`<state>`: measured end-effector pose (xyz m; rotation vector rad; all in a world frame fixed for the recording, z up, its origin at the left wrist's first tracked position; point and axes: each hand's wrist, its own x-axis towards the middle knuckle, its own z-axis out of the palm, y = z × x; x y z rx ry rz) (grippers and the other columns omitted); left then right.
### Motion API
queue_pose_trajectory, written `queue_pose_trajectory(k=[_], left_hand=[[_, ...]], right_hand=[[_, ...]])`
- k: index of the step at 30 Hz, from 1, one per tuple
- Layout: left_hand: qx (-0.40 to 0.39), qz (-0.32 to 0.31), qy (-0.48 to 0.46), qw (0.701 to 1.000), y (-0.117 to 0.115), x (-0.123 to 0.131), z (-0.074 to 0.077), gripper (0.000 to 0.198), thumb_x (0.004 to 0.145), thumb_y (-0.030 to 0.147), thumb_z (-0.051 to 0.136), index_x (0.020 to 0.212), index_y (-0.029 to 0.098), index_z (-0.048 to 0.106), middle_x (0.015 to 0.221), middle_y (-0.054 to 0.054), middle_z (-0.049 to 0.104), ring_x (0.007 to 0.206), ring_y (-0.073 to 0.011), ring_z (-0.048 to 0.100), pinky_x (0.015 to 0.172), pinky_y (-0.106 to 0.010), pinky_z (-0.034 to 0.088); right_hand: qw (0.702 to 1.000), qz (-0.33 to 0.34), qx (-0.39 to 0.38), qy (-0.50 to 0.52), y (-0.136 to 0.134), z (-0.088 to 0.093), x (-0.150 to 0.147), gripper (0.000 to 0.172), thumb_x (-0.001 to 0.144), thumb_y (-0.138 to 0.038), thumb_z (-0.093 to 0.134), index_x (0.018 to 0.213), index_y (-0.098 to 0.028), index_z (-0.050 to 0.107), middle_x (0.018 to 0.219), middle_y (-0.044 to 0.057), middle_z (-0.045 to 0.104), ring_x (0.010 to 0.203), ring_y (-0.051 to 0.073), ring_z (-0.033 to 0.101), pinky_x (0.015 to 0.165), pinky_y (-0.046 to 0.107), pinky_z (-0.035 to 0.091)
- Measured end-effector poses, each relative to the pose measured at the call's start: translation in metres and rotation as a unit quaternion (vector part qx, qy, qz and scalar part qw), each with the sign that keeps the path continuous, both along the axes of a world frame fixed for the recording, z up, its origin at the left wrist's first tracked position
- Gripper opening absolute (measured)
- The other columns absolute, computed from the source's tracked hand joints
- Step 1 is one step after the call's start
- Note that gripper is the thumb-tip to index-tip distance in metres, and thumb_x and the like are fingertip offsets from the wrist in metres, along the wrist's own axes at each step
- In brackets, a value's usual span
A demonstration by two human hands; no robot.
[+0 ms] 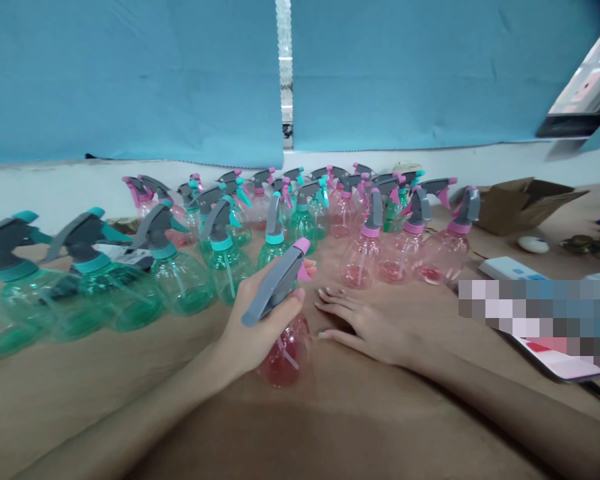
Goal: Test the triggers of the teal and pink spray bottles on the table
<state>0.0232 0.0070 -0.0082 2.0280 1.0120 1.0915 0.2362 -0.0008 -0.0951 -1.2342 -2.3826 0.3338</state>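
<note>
My left hand (253,327) is wrapped round the neck of a pink spray bottle (283,360) with a grey trigger head and a pink nozzle. The bottle leans a little, and a pale tube shows inside its clear pink body. To its right, my right hand (367,327) lies on the brown table (380,427), fingers spread and holding nothing. Its fingertips are close to the held bottle. Just beyond it stand several pink spray bottles (361,260). A row of green spray bottles (180,283) with turquoise collars runs off to the left.
More pink and green spray bottles (303,217) crowd the back by the wall. An opened cardboard box (517,203), a white computer mouse (533,245), a white box (510,269) and a phone-like device (565,360) with a cable lie at the right. Blue cloth (130,80) hangs behind.
</note>
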Motion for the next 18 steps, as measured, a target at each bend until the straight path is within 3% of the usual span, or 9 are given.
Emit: queue_pose_trajectory(k=[18], left_hand=[[0.016, 0.001, -0.004, 1.0, -0.0007, 0.0023, 0.003, 0.027, 0.081, 0.028, 0.051, 0.107, 0.03, 0.061, 0.071, 0.001, 0.061, 0.067, -0.0186, 0.062, 0.056, -0.029, 0.049]], right_hand=[[1.0, -0.001, 0.004, -0.01, -0.0017, 0.0007, 0.0, 0.056, 0.09, -0.052, 0.042, 0.134, -0.018, 0.044, 0.141, 0.009, 0.041, 0.134, 0.024, 0.031, 0.109, 0.047, 0.026]])
